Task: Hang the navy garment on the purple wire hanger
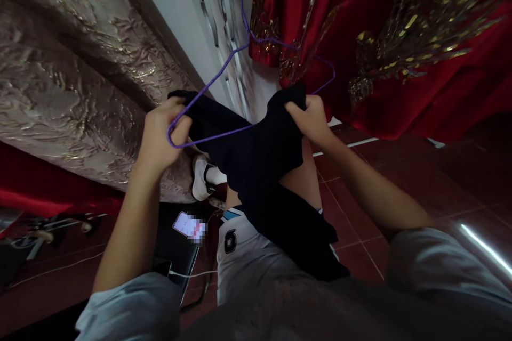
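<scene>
L hand (164, 133) has its fingers curled tight round the left corner of the purple hanger (224, 133), with one end of the dark garment (260, 160) caught under the same grip. R hand (312, 120) pinches thumb against fingers on a bunched edge of the garment, just below the hanger's right shoulder. The garment is held mid-air btwn both hands, above the knees. Its lower part drapes down over the right thigh and the white shorts (240, 256). The hanger's bottom wire crosses in front of the cloth and its hook points up and away.

Open room is tight. The brocade fabric (72, 64) hangs close on the left, nearly at the L wrist. The red embroidered dress (420, 37) hangs close on the right, its hem just behind the hanger's right shoulder and the R hand. Btwn them is only a narrow strip of white frame (176, 10). There is more free space low right, over the red tiled floor (360, 170).

Below the L forearm a phone (188, 224) lies lit near the far edge of a dark stand (176, 256), w/ a white cable (192, 274) running along the stand's near edge. A white shoe (200, 178) sits just past it.
</scene>
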Demonstrator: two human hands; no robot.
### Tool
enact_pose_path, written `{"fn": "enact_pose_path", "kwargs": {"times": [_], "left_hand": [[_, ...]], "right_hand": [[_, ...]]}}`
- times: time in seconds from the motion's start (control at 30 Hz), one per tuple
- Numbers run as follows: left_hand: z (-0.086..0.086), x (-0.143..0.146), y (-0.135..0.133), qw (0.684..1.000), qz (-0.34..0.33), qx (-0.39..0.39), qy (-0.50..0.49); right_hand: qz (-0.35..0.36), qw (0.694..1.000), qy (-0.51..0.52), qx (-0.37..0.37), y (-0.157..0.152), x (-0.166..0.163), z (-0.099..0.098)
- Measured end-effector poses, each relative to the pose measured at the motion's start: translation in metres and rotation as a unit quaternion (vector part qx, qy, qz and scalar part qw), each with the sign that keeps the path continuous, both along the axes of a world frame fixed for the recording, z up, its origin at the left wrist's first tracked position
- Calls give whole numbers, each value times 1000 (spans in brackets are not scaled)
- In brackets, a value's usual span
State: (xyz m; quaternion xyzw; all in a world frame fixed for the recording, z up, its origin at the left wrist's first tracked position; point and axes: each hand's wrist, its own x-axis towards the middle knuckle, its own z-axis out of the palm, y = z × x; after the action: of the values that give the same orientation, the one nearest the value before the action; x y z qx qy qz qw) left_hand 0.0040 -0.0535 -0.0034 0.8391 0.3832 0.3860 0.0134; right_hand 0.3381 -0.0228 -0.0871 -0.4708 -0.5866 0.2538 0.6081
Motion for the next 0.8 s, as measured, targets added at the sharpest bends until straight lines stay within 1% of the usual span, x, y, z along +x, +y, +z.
{"fn": "enact_pose_path", "kwargs": {"times": [0.07,0.17,0.2,0.23,0.27,0.3,0.37,0.4,0.43,0.5,0.53,0.57,0.63,0.7,0.73,0.8], "left_hand": [[-8,-13,-4,996,24,-71,57],[-25,-45,-17,973,53,-201,104],[-29,-55,-23,965,55,-228,115],[-30,-63,-29,962,57,-236,123],[-28,-69,-35,964,62,-224,128],[-23,-73,-39,970,71,-193,127],[-8,-69,-45,985,92,-102,109],[0,-63,-46,989,92,-66,97],[9,-53,-45,992,82,-49,86],[21,-29,-37,995,42,-50,77],[25,-15,-31,995,23,-52,78],[26,-2,-24,996,11,-43,80],[23,21,-7,997,16,3,71],[16,33,9,998,29,43,45],[12,34,16,998,32,52,29],[6,31,24,998,36,49,9]], "right_hand": [[-15,1000,-8,24,1,5,1],[-19,999,-40,32,3,8,3],[-19,998,-51,26,3,7,2],[-19,998,-58,19,4,4,1],[-19,998,-61,13,4,1,0],[-20,998,-60,9,5,-2,-2],[-22,998,-52,12,6,-8,-6],[-21,999,-48,15,6,-11,-9],[-19,999,-45,18,6,-13,-12],[-9,999,-39,17,5,-18,-19],[0,999,-35,16,3,-20,-22],[10,999,-30,14,2,-22,-25],[39,999,-22,6,-3,-25,-26],[60,998,-19,9,-9,-21,-21],[60,998,-21,25,-11,-16,-15],[28,995,-30,94,-14,3,-1]]}}
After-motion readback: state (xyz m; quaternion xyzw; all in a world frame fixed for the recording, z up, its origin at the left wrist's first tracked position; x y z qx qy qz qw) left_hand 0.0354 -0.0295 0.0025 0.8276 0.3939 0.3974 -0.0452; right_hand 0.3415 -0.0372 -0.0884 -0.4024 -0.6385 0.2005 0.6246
